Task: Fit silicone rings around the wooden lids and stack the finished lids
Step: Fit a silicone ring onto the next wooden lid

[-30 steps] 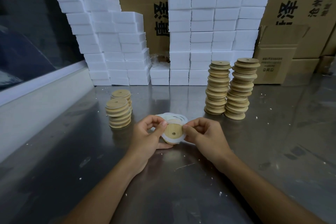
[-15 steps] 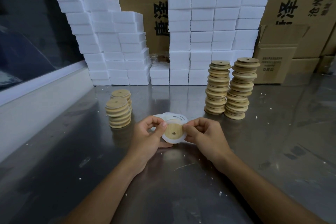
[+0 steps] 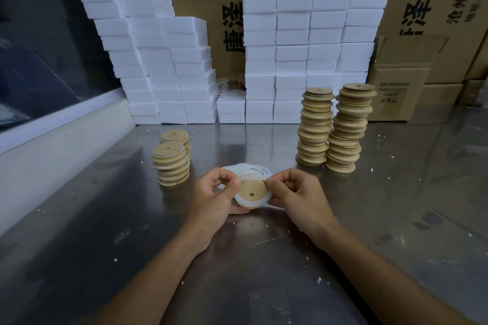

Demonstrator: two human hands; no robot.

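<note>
Head | both hands: left hand (image 3: 214, 192), right hand (image 3: 298, 192) pinch wooden lid (image 3: 252, 191) | silicone ring (image 3: 241, 200) partly hidden

We hold a round wooden lid with a centre hole (image 3: 252, 191) between left hand (image 3: 214, 199) and right hand (image 3: 299, 194), a white silicone ring (image 3: 244, 202) partly around it. Loose white rings (image 3: 254, 170) lie just behind on the steel table (image 3: 396, 206). Two short lid stacks (image 3: 171, 159) stand left, two tall lid stacks (image 3: 332, 126) right.

Both forearms reach forward, hands close together: the left hand (image 3: 215, 194) and right hand (image 3: 297, 194) curl inward, thumbs and fingertips pinching between them.
</note>
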